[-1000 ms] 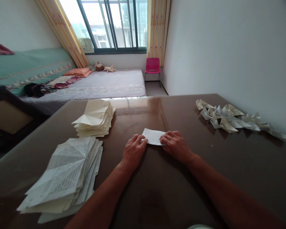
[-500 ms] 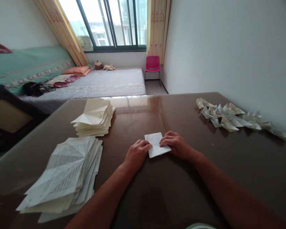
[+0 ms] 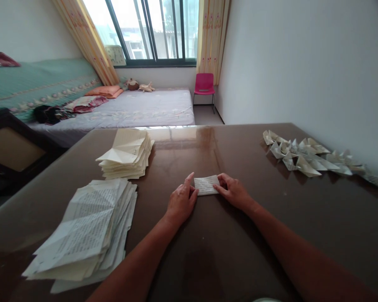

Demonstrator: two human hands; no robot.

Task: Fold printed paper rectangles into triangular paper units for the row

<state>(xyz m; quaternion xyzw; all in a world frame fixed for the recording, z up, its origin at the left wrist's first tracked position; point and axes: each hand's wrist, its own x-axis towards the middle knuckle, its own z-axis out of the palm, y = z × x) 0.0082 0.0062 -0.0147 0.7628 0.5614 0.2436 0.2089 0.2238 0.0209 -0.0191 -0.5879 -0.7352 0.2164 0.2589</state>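
Note:
A small folded sheet of paper (image 3: 205, 186) covered in writing lies on the brown table between my hands. My right hand (image 3: 234, 191) pinches its right edge, thumb in front and fingers behind. At the left edge is my left hand (image 3: 182, 199), its thumb close to the paper's lower corner and its index finger raised and stretched away. Whether the left thumb touches the paper is hard to tell. To the left lie a stack of written sheets (image 3: 82, 222) with crease lines and, farther back, a stack of cream folded paper (image 3: 126, 153).
Several folded paper shapes (image 3: 308, 157) with pointed tips stand along the table's right side by the wall. Past the table (image 3: 239, 147) are a bed (image 3: 164, 107) and a pink chair (image 3: 204, 85). A dark wooden chair (image 3: 12, 147) is at the left.
The paper has gone from a taller piece to a shorter, wider strip. My left index finger has lifted off it, and my right hand has shifted to grip its right edge.

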